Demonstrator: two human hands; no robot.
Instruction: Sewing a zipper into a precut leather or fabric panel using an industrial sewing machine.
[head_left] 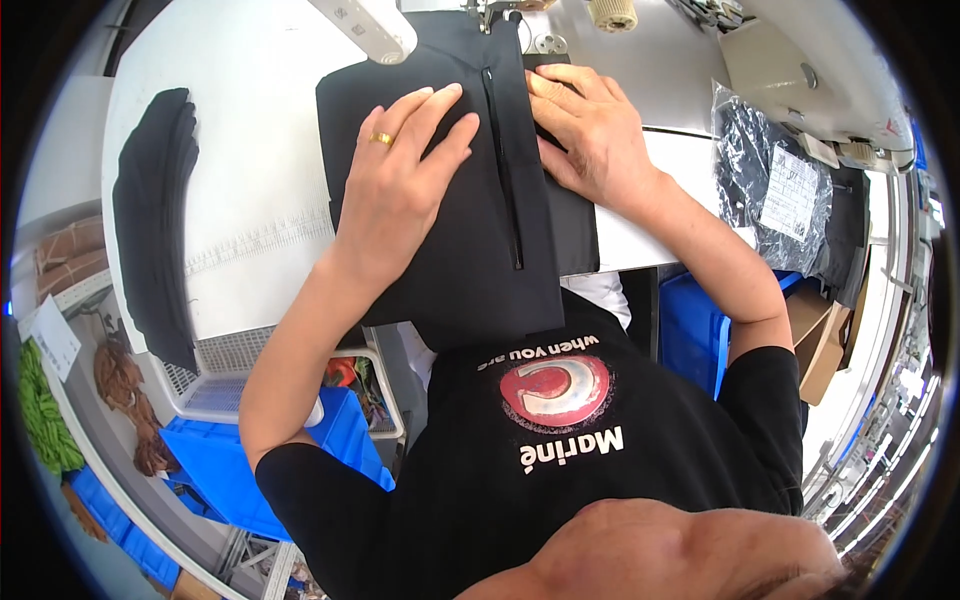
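On the white table's left side: a curved stack of black cloth pieces (150, 220) lies lengthwise, well apart from the hands, on the white table (250, 120); a white basket (215, 395) sits below the table's near edge.
Left hand: the left hand (395, 185), with a gold ring, lies palm down on the left part of the cloth, fingers loosely spread and pointing away from the body; it presses flat and grasps nothing that shows.
Black cloth: the black cloth (450, 270) lies between and under the hands, its long axis running from the machine foot (490, 18) at the far end back to the person's shirt.
Slit: a narrow slit (508, 190) follows nearly that same axis, its near end leaning slightly right; it passes between the hands, with the left thumb tip the nearer to it.
Right hand: the right hand (595, 140) is bent over the cloth's right edge, fingertips turned inward; whether it pinches the edge, I cannot tell. A second dark piece (577, 230) shows beneath.
Right side of the table: a clear plastic bag (745, 160) with dark contents lies beyond the right forearm.
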